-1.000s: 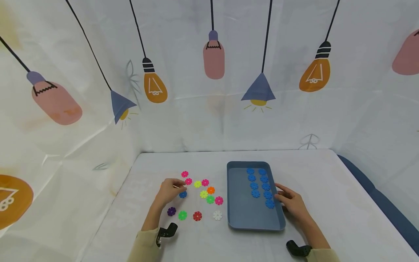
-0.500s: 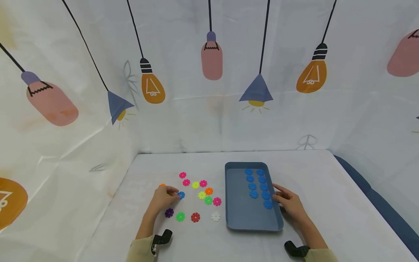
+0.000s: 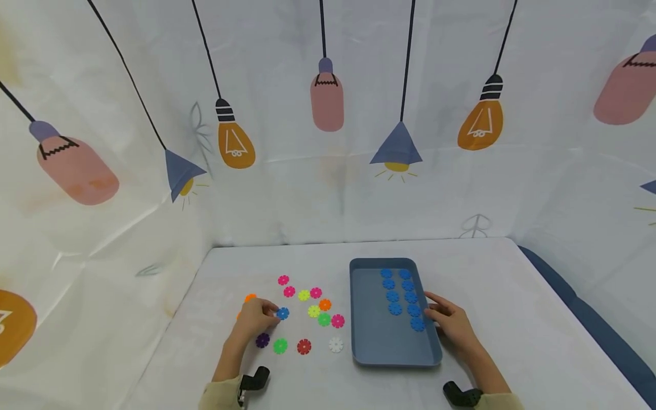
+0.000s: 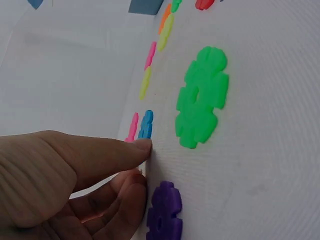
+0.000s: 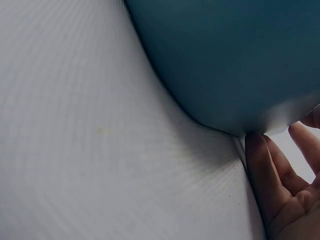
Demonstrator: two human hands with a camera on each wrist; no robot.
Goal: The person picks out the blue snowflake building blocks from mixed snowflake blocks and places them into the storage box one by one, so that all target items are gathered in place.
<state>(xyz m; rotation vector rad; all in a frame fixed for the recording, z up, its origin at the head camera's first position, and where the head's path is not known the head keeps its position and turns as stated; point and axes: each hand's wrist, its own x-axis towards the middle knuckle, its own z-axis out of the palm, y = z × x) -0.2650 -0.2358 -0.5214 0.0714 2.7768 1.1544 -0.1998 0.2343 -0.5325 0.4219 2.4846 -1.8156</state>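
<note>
Beside a blue flower-shaped disc (image 3: 283,313) lying on the table is my left hand (image 3: 254,316). In the left wrist view its thumb and bent fingers stand slightly apart, and the thumb tip hides part of that blue disc (image 4: 146,123). Whether they touch it is hard to tell. A purple disc (image 4: 165,212) lies just below the fingers, a green one (image 4: 202,97) farther off. My right hand (image 3: 453,324) rests its fingers against the right side of a blue-grey tray (image 3: 381,347). Two columns of blue discs (image 3: 411,297) lie inside the tray.
Pink (image 3: 289,291), yellow (image 3: 314,311), orange (image 3: 325,304) and green discs lie between the left hand and the tray. A red disc (image 3: 304,346) and a white disc (image 3: 335,344) are nearer the front. Orange discs (image 3: 250,297) lie left of the hand.
The left hand has drawn back to the left and nearer, from by the pink discs to the left side of the blue disc. The right hand has stayed at the tray.
</note>
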